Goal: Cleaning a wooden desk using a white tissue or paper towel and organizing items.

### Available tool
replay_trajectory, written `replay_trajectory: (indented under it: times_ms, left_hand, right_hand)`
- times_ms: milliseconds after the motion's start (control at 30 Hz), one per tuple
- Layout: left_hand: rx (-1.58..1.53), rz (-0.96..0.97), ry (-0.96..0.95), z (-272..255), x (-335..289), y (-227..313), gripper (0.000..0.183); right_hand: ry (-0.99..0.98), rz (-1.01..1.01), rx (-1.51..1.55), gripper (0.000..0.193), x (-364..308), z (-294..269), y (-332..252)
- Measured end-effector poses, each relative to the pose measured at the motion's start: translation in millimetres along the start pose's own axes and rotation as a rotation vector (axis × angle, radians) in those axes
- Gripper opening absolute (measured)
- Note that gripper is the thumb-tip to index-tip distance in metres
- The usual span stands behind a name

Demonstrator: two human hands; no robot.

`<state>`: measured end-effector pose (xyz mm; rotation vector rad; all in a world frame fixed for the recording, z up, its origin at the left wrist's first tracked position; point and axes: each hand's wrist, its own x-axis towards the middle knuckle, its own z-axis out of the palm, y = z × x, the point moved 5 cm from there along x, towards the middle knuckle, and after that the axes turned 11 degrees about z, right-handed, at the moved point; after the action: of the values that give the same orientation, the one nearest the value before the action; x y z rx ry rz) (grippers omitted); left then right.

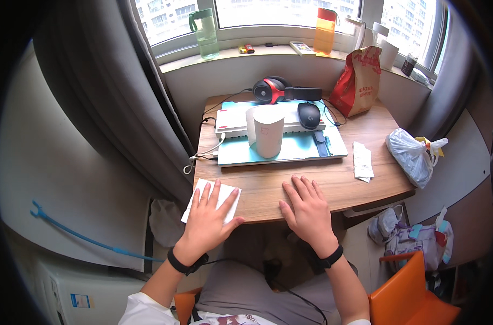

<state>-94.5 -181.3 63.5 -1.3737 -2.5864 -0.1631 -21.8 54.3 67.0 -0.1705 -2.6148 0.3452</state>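
- Grey curtain, 1: hanging left of the desk.
- Wood-grain desk, 1: below a window sill.
- Orange chair, 1: right of the seated person.
- Closed laptop, 1: pale blue, flat on the desk, cables at its left side.
- Paper bag, 1: red and tan, upright at the back right.
- White keyboard, 1: on the laptop.
- Knotted plastic bag, 1: white, at the desk's right edge.
- Headphones, 1: black and red, behind the keyboard.
- Left hand, 1: palm down, fingers spread, pressed flat on the tissue, unclenched.
- Right hand, 1: released, palm down on bare desktop near the front edge, fingers slightly parted.
- Paper roll, 1: standing on end in front of the keyboard.
- White tissue, 1: under the left hand, front left corner of the desk.
- Black mouse, 1: on the keyboard's right end.
- Black wristbands, 2: 1 per wrist.
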Motion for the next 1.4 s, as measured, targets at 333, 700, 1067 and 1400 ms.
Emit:
replay_trajectory:
  times_ms: [333,700,1067,1400]
  left_hand:
    - [-0.025,0.029,0.008,3,32,11,0.073]
    - [-0.514,0.662,0.153,-26,10,102,0.032]
    - [-0.453,0.521,0.177,-31,18,81,0.041]
    - [-0.084,0.144,0.187,-26,8,3,0.059]
  right_hand:
    - [0.011,0.018,0.032,0.045,1,-1,0]
    - [0.03,0.018,0.044,0.044,1,0,1]
    - [0.026,0.012,0.033,0.046,0,1,1]
    - [-0.019,-0.005,0.029,0.044,-1,0,4]
